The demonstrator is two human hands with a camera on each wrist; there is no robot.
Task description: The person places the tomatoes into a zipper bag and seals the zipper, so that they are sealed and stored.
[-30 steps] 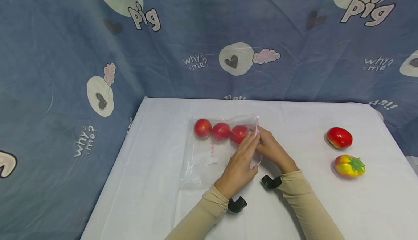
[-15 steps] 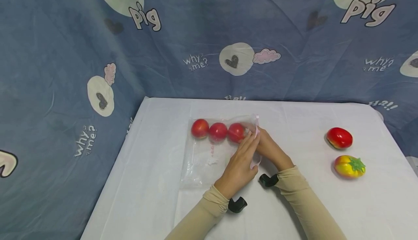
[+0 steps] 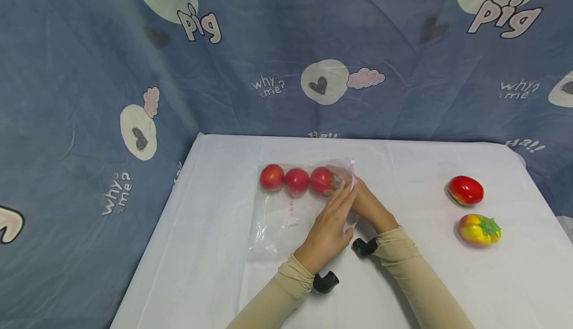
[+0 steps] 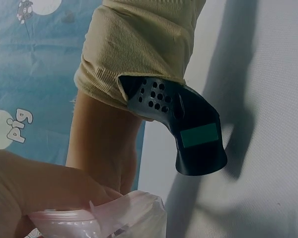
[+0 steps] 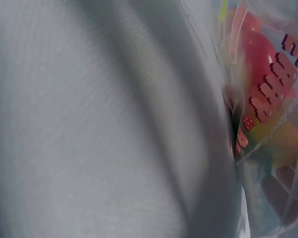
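A clear zip bag (image 3: 273, 224) lies flat with a row of red, round toy fruits inside: one at the left (image 3: 271, 177), one in the middle (image 3: 297, 181) and one at the right (image 3: 321, 181). My left hand (image 3: 327, 224) holds the bag's pink-edged mouth, with its fingers along the edge. Through that mouth reaches my right hand (image 3: 369, 202), its fingers round the rightmost fruit, partly seen through the plastic. In the right wrist view, the bag (image 5: 270, 84) covers a red and yellow fruit. The left wrist view shows the left hand (image 4: 39, 186) at the bag's mouth.
To the right on the white-covered table (image 3: 192, 249) lie a red toy fruit (image 3: 465, 190) and a yellow one with a green leafy top (image 3: 479, 229). Black wrist devices stick out from both sleeves. A blue printed cloth (image 3: 250, 31) hangs behind and to the left.
My right hand has pushed further left into the bag, and the row of red fruits has slid left with it. The left hand has hardly moved.
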